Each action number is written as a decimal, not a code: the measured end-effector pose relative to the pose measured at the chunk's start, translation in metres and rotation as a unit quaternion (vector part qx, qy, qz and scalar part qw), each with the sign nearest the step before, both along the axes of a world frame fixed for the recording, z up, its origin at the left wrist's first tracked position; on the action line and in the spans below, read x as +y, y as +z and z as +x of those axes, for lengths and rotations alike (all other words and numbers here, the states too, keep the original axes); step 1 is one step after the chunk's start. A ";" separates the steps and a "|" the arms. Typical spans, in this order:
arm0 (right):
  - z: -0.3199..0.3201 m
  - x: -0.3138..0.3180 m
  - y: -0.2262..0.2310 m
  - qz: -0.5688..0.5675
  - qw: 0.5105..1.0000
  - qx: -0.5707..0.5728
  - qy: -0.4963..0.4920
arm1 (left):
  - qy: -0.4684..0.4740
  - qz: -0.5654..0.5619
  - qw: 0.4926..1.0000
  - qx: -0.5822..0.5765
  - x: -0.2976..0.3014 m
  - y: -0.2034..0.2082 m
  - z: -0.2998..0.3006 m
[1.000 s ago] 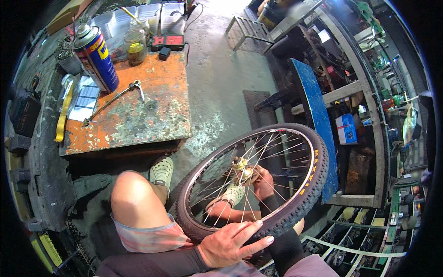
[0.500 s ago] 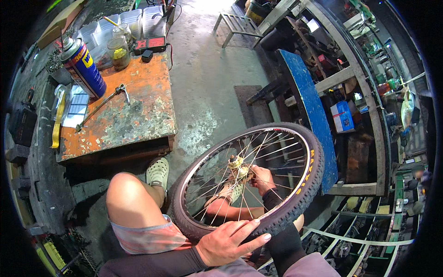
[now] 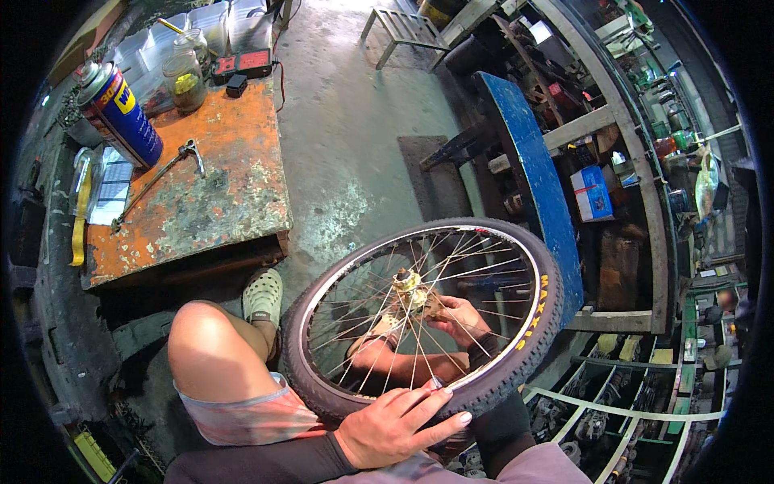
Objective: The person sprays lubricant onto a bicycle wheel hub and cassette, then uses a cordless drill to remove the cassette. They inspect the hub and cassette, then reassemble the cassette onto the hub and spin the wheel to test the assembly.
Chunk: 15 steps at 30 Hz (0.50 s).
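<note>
A bicycle wheel (image 3: 551,323) with a knobby black tyre, silver rim and thin spokes leans over my lap, its near edge lowest. My left hand (image 3: 395,423) holds the near part of the tyre, fingers laid over it toward the rim and thumb along the tread. Through the spokes shows my right hand (image 3: 459,321), reaching beneath the wheel to the underside of the hub (image 3: 409,284). Its thumb and fingers are closed together there; whatever they pinch is partly hidden. A dark axle end sticks up from the pale, greasy hub.
On the worn orange table (image 3: 234,189) at left lie a ratchet wrench (image 3: 157,184), a blue spray can (image 3: 121,117), a glass jar (image 3: 185,85) and a red-black device (image 3: 243,64). A blue bench (image 3: 532,169) and shelving stand at right, with divided parts bins (image 3: 621,403) nearer me.
The wheel has tipped a little flatter, and more of the hub's axle end shows. My right hand has turned slightly under the hub. The whole view has shifted a bit.
</note>
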State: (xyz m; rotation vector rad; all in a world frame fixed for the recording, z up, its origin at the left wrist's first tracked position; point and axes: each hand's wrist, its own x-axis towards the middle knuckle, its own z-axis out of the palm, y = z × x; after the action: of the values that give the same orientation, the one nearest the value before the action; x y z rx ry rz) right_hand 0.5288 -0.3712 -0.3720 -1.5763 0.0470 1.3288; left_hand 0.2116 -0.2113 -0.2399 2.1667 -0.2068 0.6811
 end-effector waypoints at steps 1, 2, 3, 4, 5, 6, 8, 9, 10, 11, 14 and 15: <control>-0.002 -0.006 -0.001 0.005 1.000 -0.011 0.002 | -0.001 -0.001 1.000 0.000 0.000 0.001 0.000; -0.003 -0.003 0.002 0.010 1.000 -0.002 -0.008 | -0.001 -0.006 1.000 0.002 0.001 0.001 0.000; -0.004 0.001 0.004 0.016 1.000 0.007 -0.018 | -0.002 -0.011 1.000 0.004 0.002 0.003 0.000; -0.004 0.004 0.007 0.021 0.999 0.016 -0.028 | -0.003 -0.016 1.000 0.006 0.002 0.003 0.000; -0.004 0.004 0.005 0.000 0.999 0.008 -0.036 | -0.001 -0.013 1.000 0.005 0.002 0.003 0.000; -0.003 0.004 0.003 -0.020 0.999 0.000 -0.044 | 0.000 -0.010 1.000 0.004 0.001 0.002 0.000; -0.004 0.004 0.000 -0.047 0.997 -0.012 -0.056 | -0.001 -0.009 1.000 0.004 0.000 0.002 0.001; -0.006 0.004 0.000 -0.054 0.996 -0.015 -0.062 | -0.003 -0.011 1.000 0.006 0.000 0.002 0.001; -0.007 0.003 0.000 -0.061 0.996 -0.019 -0.068 | -0.007 -0.014 1.000 0.007 0.000 0.002 0.001; -0.006 0.005 -0.001 -0.050 0.995 -0.009 -0.081 | -0.007 -0.010 1.000 0.008 0.000 0.001 0.000; -0.007 0.012 0.001 -0.035 0.994 0.002 -0.101 | -0.007 -0.003 1.000 0.010 0.000 -0.001 0.000; -0.008 0.017 0.004 -0.043 0.995 -0.006 -0.093 | -0.006 -0.003 1.000 0.011 0.000 -0.001 0.000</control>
State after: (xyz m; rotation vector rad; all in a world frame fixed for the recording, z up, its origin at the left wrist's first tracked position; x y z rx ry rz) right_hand 0.5203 -0.3544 -0.3682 -1.6099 0.2404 1.1833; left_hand 0.2112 -0.2112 -0.2412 2.1653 -0.2063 0.6501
